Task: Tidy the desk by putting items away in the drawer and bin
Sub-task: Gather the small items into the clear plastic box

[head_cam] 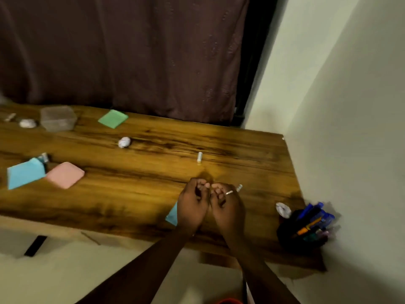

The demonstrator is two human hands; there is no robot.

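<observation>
Left hand [192,205] and right hand [228,207] huddle curled over the worktop [131,194]; whether either grip holds anything I cannot tell, so best pinch the white roll [239,188] firmly.

Dark curtain [131,51], pale walls [350,106], wooden desk [241,145], possibly a window frame [256,62].

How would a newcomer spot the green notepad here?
Find the long wooden desk below the dark curtain. Near its back edge, right of the clear plastic box, lies the green notepad. It is the only green square; the blue pad and pink pad lie nearer.
</observation>
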